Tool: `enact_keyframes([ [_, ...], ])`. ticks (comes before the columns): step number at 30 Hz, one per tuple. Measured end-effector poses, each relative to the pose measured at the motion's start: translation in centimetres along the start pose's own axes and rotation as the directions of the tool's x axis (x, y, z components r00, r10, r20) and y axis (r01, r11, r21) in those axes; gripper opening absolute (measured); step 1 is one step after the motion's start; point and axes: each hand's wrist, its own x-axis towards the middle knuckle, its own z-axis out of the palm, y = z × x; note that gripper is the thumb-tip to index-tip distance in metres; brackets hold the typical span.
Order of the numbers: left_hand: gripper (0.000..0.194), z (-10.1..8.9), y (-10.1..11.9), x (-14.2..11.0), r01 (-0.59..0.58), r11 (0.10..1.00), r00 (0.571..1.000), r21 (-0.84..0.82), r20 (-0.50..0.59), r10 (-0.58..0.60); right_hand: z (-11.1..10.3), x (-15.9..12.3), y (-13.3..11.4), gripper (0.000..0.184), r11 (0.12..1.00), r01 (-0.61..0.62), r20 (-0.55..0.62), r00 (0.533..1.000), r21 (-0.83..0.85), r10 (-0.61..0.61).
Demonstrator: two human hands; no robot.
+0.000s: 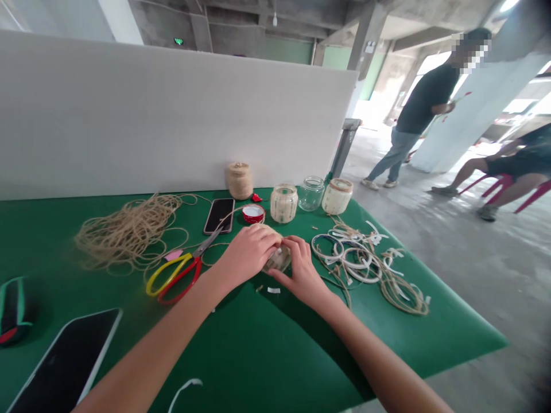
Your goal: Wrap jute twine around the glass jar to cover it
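Grip, left: left grip (247, 252) closed over the top of a small glass jar (279, 261), fingers curved down its far side.
Grip, right: right grip (301, 272) closed on the same jar from the other side, fingertips (287, 244) pressed near its upper edge.
Held item: jar lies low over the green surface (400, 338), between both grips; much of it hidden. Pale patch on its wall, too covered to identify.
Handling: judged by eye, small smooth glass calls for even pressure from both sides, with wrists low and the jar steadied close to the surface.
Near left grip: yellow-and-red-handled scissors (174, 278) lie open, blades toward a smartphone (219, 215).
Near right grip: coils of twine and white strips (365, 258) lie in a loose heap; a white scrap (274, 290) sits just below the jar.
Far edge: twine spool (239, 180), red-rimmed lid (253, 213), twine-wrapped jar (283, 203), bare glass jar (310, 193), second wrapped jar (337, 195).
Left side: loose twine tangle (129, 232), tablet (64, 361), dark pouch (15, 310).
Background: one person standing (413, 109), another seated (520, 160), both well apart.
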Motion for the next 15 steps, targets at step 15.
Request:
enact_keyframes([
  [15, 0.013, -1.5, 0.0, 0.4, 0.033, 0.998, 0.993, -0.053, 0.119, -0.026, -0.1, 0.0, -0.2, 0.052, 1.0, 0.011, 0.011, 1.0, -0.002, -0.011],
])
